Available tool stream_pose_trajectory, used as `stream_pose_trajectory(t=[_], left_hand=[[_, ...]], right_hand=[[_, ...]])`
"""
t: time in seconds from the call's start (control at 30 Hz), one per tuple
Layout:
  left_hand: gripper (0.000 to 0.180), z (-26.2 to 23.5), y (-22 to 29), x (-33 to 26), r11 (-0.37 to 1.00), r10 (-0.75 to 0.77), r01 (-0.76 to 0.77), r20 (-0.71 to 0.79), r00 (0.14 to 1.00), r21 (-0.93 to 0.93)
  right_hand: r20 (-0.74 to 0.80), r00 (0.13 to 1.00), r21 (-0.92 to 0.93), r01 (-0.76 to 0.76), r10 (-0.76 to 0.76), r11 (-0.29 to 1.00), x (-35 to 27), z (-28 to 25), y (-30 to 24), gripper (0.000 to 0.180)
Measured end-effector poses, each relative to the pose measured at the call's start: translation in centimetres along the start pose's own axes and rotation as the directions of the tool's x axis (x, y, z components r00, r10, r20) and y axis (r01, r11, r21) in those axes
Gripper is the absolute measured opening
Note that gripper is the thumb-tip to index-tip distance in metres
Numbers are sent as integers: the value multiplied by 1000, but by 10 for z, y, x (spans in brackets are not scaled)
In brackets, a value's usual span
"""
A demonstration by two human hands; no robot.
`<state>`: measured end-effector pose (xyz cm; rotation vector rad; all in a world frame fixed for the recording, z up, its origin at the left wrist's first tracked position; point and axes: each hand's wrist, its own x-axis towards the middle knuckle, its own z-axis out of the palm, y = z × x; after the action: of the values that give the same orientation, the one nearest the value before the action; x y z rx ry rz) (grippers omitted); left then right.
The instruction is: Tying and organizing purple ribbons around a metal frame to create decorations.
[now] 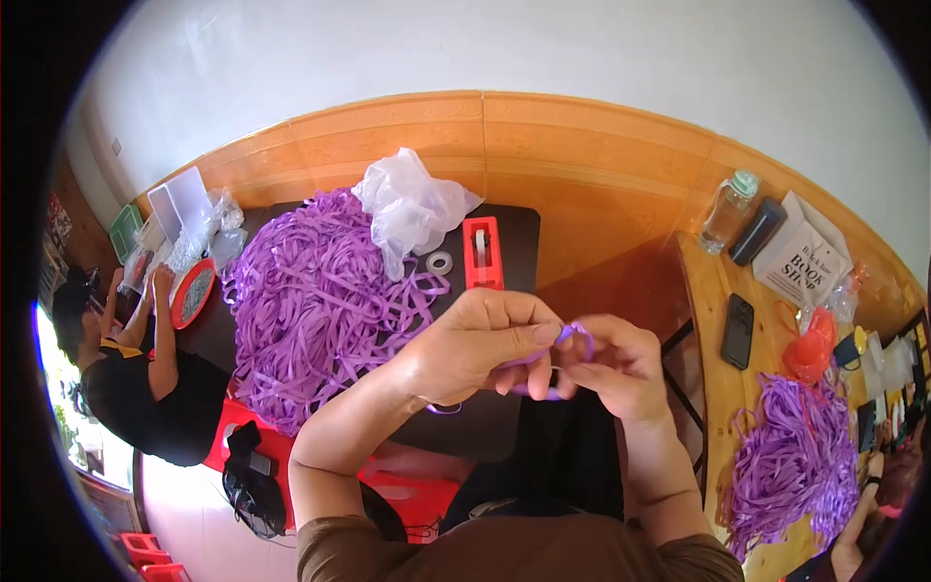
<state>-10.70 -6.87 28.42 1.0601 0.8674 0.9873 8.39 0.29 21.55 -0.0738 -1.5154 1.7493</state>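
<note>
A purple ribbon [585, 338] forms a small loop between my two hands, held up in front of me over the dark table's near right corner. My left hand [482, 339] pinches it between thumb and forefinger. On the other side of the loop, my right hand [621, 369] has its thumb and fingers closed on the ribbon as well; part of that grip is hidden. A large heap of purple ribbons [310, 301] covers much of the dark table [485, 427] to my left. Beyond my hands stand a red tape dispenser [474, 264] and a loose tape roll [439, 263].
A crumpled clear plastic bag [412, 204] rests beside the heap. At left, a co-worker [145, 388] in black reaches by a red tray [197, 293]. The wooden table [718, 388] at right bears a phone [738, 331], bottles, a paper bag [803, 254] and more purple ribbons [790, 456].
</note>
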Motion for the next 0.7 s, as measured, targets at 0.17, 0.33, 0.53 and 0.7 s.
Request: stream_pose_trajectory(t=[0.17, 0.33, 0.53, 0.7], left_hand=[[18, -20, -23, 17, 996, -92, 92, 165, 982, 4], [16, -42, -52, 39, 986, -121, 114, 53, 991, 119], [22, -79, -126, 31, 957, -267, 276, -105, 958, 90], [20, -108, -129, -1, 900, -378, 396, -130, 917, 181]], right_hand=[[-132, 986, 19, -102, 104, 995, -38, -56, -9, 25], [-235, 971, 106, -24, 49, 994, -73, -104, 12, 26], [-298, 923, 194, -191, 243, 962, -100, -99, 55, 20], [-262, 924, 241, -219, 280, 946, -112, -105, 55, 19]])
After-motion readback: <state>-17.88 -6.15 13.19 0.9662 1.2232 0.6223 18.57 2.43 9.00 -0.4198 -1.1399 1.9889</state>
